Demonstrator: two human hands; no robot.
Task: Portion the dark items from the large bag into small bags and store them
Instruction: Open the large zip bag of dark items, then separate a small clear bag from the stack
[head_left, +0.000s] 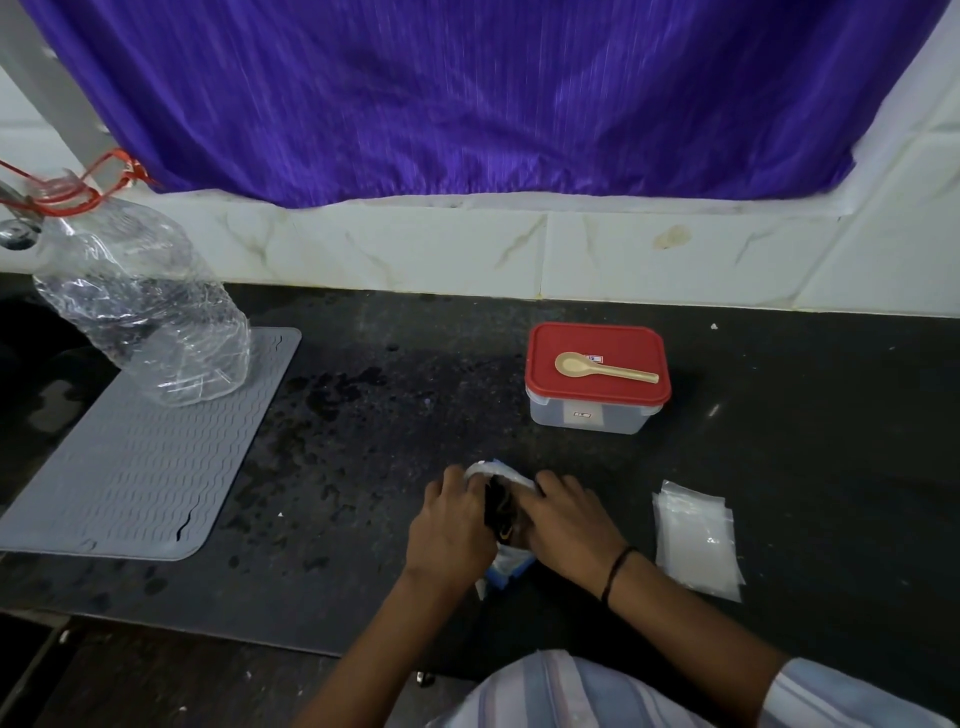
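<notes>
A large clear bag (503, 564) with blue trim lies on the black counter, dark items (500, 512) showing inside it between my hands. My left hand (451, 525) grips the bag's left side with curled fingers. My right hand (563, 519) holds its right side, fingers curled over the plastic. A stack of small clear bags (695, 545) lies flat to the right of my right hand. Behind the bag stands a clear plastic box with a red lid (596, 364), and a tan spoon (602, 368) lies on the lid.
A grey ribbed mat (130, 467) covers the counter's left part, with a crumpled clear plastic bottle (150, 306) on its far end. A white tiled wall (519, 249) and a purple curtain (441, 98) close the back. The counter's front edge (208, 631) runs at lower left.
</notes>
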